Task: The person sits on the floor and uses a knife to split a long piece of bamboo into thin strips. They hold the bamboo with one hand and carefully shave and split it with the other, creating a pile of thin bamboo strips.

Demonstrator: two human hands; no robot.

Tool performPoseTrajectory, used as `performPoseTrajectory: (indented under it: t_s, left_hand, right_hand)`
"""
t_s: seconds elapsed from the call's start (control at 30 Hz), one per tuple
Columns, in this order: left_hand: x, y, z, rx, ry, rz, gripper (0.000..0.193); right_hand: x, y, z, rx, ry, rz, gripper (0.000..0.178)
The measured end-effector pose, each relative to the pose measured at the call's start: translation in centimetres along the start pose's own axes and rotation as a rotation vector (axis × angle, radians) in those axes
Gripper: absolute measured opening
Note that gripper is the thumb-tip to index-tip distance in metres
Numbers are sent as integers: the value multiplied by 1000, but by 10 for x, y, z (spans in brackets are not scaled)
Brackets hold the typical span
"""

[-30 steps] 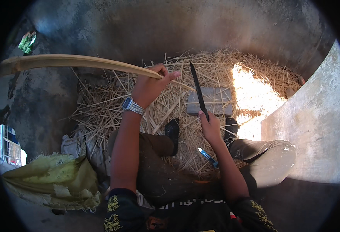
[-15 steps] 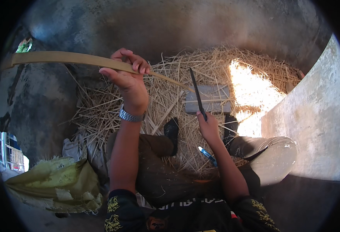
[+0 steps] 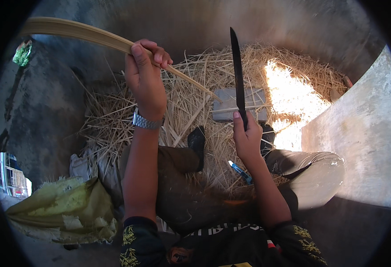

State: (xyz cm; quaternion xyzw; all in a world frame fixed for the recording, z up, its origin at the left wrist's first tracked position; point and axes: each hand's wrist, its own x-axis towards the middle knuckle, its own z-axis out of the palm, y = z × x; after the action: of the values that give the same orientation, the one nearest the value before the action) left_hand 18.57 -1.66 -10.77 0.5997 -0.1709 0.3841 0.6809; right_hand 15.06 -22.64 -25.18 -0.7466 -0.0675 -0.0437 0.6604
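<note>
My left hand [image 3: 145,80] is closed around a long, pale bamboo strip [image 3: 82,32]. The strip curves out to the upper left, and its thinner end slants down right to a grey block [image 3: 226,115] on the floor. In my right hand [image 3: 248,138] is a long knife [image 3: 238,71] with a dark blade, held by its handle with the tip pointing up and away from me. The blade stands over the block's right part, apart from the strip. My fingers hide most of the knife's handle.
Straw-like shavings [image 3: 111,142] cover the floor around my feet. A blue-and-white pen-like object [image 3: 240,172] lies between my legs. Yellow-green torn cloth [image 3: 66,209] is at the lower left. Concrete walls [image 3: 360,129] rise at the sides and ahead.
My right hand has raised the knife, its blade now more upright. My left hand has turned and its fingers have closed round the bamboo strip, whose left part is higher.
</note>
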Motion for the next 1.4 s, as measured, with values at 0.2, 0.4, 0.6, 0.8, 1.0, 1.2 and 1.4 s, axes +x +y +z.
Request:
performPoseTrajectory:
  t_s: [0.2, 0.4, 0.6, 0.8, 1.0, 1.2, 1.4]
  left_hand:
    - [2, -8, 0, -78, 2, 1, 38]
    - [4, -3, -9, -120, 35, -29, 57]
    - [-4, 3, 7, -137, 119, -115, 68]
    - [-9, 2, 17, -173, 56, -109, 69]
    - [-3, 6, 27, -156, 158, -95, 70]
    - [-6, 0, -5, -189, 205, -112, 72]
    - [-8, 3, -2, -275, 147, -181, 74]
  right_hand:
    - [-10, 68, 29, 61, 29, -8, 27]
    - [10, 96, 19, -274, -208, 290, 40]
    - [6, -5, -4, -151, -91, 119, 36]
    - [-7, -16, 4, 560, 217, -282, 30]
    - [-2, 118, 12, -570, -101, 254, 41]
    - [12, -15, -9, 300, 48, 118, 34]
    - [-10, 81, 38, 8, -137, 251, 32]
